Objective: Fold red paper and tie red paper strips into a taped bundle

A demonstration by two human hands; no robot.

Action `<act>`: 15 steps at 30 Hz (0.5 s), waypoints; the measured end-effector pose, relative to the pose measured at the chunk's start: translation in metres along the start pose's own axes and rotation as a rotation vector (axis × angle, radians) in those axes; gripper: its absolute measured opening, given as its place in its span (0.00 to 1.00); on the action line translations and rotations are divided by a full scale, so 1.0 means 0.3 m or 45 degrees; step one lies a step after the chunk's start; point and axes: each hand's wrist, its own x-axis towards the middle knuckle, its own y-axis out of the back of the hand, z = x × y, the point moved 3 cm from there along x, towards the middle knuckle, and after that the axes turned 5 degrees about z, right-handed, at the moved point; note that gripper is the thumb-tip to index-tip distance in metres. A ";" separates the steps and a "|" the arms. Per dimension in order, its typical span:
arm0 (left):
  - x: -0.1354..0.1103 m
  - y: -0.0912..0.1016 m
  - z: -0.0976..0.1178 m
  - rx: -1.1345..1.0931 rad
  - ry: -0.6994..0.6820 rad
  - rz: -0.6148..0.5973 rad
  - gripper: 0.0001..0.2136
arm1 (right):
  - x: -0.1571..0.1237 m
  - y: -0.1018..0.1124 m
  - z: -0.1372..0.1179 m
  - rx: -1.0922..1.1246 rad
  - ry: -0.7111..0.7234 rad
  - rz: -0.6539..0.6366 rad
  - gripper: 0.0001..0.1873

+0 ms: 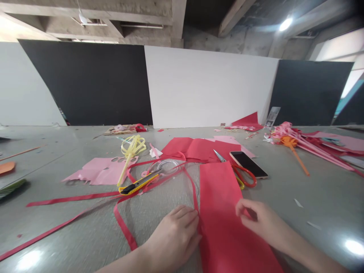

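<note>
A long sheet of red paper (224, 212) lies on the grey table (313, 182) in front of me. My left hand (178, 231) rests on its left edge with the fingers curled together, pinching that edge. My right hand (257, 220) sits at the right edge, fingertips pinched on the paper. Thin red paper strips (122, 223) trail away to the left of my left hand.
Beyond the sheet lie red-handled scissors (241, 174), a black phone (248, 163), a yellow utility knife (139, 184), a clear tape roll (167, 166), pink cut paper (96, 170), a yellow paper wand (131, 149), more red sheets (196, 148) and a pile of pink and orange paper crafts (301, 142).
</note>
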 end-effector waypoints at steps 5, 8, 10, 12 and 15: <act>0.003 0.012 0.008 -0.009 -0.006 0.045 0.09 | 0.002 0.013 0.009 0.069 0.004 -0.015 0.05; 0.004 0.017 0.008 -0.033 0.009 0.043 0.08 | 0.004 0.018 0.015 0.084 -0.025 -0.020 0.04; 0.004 0.017 0.009 -0.036 -0.013 0.034 0.07 | 0.006 0.020 0.017 0.085 -0.039 -0.018 0.03; 0.001 0.014 0.009 -0.025 -0.054 0.043 0.08 | 0.007 0.021 0.017 0.078 -0.042 -0.005 0.03; -0.003 0.006 0.007 -0.001 -0.095 0.053 0.09 | 0.007 0.018 0.018 0.063 -0.037 0.004 0.03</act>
